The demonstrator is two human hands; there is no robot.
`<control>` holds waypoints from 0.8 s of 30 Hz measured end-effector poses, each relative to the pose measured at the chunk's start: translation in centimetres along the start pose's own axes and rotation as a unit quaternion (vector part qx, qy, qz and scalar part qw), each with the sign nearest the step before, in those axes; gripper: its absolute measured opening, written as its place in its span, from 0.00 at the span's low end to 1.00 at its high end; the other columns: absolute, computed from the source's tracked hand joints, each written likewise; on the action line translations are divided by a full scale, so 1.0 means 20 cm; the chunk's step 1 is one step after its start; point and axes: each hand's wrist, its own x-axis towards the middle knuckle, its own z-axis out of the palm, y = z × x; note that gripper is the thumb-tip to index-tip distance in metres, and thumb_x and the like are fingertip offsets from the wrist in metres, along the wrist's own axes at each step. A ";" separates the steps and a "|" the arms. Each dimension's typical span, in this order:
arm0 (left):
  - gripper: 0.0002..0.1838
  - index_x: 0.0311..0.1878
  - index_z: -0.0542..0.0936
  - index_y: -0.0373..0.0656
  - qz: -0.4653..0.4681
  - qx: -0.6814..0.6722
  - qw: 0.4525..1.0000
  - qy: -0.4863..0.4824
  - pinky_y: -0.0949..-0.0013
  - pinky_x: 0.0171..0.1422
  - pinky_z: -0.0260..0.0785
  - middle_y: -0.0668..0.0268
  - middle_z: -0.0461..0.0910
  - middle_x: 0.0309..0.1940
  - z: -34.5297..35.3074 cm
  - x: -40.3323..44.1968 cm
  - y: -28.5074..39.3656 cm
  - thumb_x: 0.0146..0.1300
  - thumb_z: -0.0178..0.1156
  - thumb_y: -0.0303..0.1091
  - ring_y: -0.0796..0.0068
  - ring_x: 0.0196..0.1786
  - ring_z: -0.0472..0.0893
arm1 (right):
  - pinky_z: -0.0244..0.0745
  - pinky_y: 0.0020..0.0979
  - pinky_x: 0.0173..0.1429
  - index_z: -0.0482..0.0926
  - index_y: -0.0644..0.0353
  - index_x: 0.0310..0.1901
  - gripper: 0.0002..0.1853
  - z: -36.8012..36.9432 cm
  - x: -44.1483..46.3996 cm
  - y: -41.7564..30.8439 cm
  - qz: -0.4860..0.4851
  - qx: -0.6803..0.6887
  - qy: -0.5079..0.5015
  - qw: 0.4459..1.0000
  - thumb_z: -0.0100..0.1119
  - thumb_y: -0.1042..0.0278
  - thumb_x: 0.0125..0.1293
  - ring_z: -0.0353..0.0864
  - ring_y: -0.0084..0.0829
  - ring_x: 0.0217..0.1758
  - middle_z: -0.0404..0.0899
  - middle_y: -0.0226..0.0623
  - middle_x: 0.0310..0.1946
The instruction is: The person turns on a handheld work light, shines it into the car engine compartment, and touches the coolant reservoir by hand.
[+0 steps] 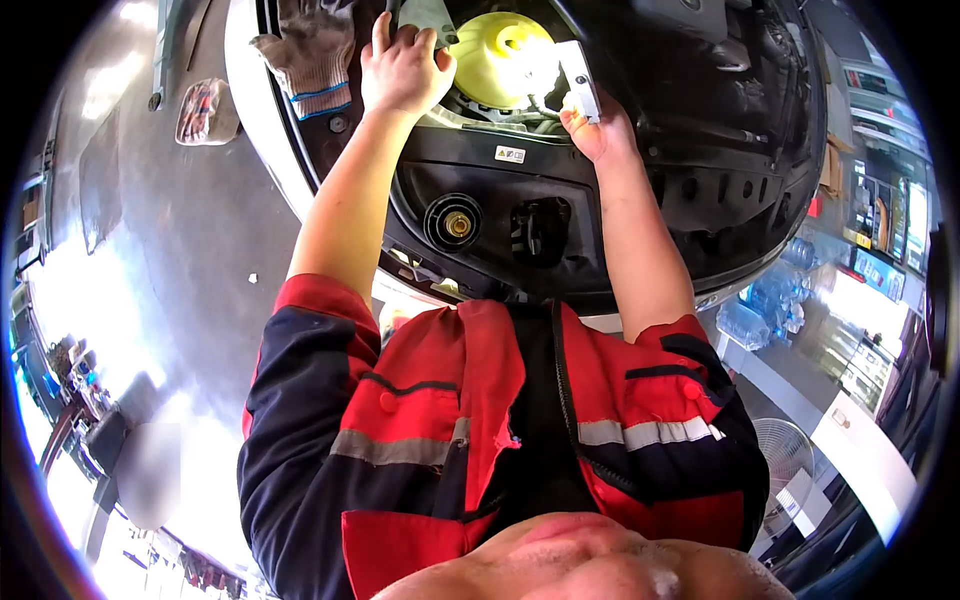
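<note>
Over the open engine bay, my right hand (598,122) is closed round a white work light (578,80), whose glare falls on a yellowish-green round reservoir (503,58). My left hand (405,68) rests at the left of the reservoir beside a grey metal plate (428,20), fingers bent and partly spread, nothing visible in them. A knit work glove (312,60) lies on the car's edge left of that hand. Nearer my body sit a black round cap with a brass-coloured centre (457,224) and the black front panel (500,175) with a small label.
Black engine covers (720,110) fill the right of the bay. On the floor at the left lies a bundle of cloth (207,112). Large plastic bottles (765,305) stand at the right, with a fan (785,455) below them.
</note>
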 end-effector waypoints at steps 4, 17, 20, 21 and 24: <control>0.18 0.47 0.84 0.51 -0.001 -0.003 1.000 -0.031 0.48 0.68 0.62 0.65 0.81 0.53 -0.01 0.01 0.00 0.62 0.54 0.49 0.53 0.76 0.57 | 0.72 0.32 0.37 0.80 0.62 0.42 0.08 0.04 -0.04 0.00 -0.010 0.011 0.006 1.000 0.56 0.67 0.68 0.77 0.32 0.33 0.81 0.37 0.33; 0.31 0.63 0.72 0.46 -0.058 -0.047 0.984 0.159 0.46 0.74 0.59 0.49 0.67 0.66 0.04 0.00 -0.02 0.55 0.62 0.44 0.42 0.71 0.61 | 0.69 0.33 0.40 0.81 0.55 0.44 0.15 0.00 -0.02 0.00 0.012 -0.009 -0.030 0.999 0.43 0.60 0.77 0.76 0.30 0.36 0.83 0.33 0.40; 0.34 0.66 0.69 0.45 -0.060 0.003 0.986 0.155 0.43 0.76 0.52 0.48 0.66 0.68 0.04 0.00 -0.02 0.56 0.60 0.44 0.42 0.73 0.59 | 0.70 0.32 0.41 0.81 0.58 0.44 0.12 0.00 -0.05 0.00 0.003 0.003 -0.070 0.998 0.48 0.62 0.74 0.77 0.30 0.36 0.83 0.34 0.38; 0.35 0.67 0.68 0.45 -0.068 0.004 0.986 0.153 0.42 0.77 0.50 0.48 0.65 0.68 0.04 0.01 -0.02 0.56 0.60 0.45 0.41 0.73 0.58 | 0.72 0.32 0.41 0.80 0.59 0.44 0.10 0.02 -0.06 0.00 0.008 0.030 -0.067 0.997 0.53 0.63 0.72 0.78 0.30 0.36 0.83 0.35 0.38; 0.36 0.67 0.67 0.40 -0.083 0.052 0.986 0.136 0.41 0.78 0.48 0.45 0.66 0.66 0.04 0.02 0.01 0.54 0.60 0.44 0.39 0.72 0.60 | 0.73 0.31 0.41 0.80 0.61 0.45 0.11 0.01 -0.05 0.00 0.016 0.058 -0.065 0.996 0.55 0.63 0.72 0.78 0.30 0.36 0.82 0.37 0.37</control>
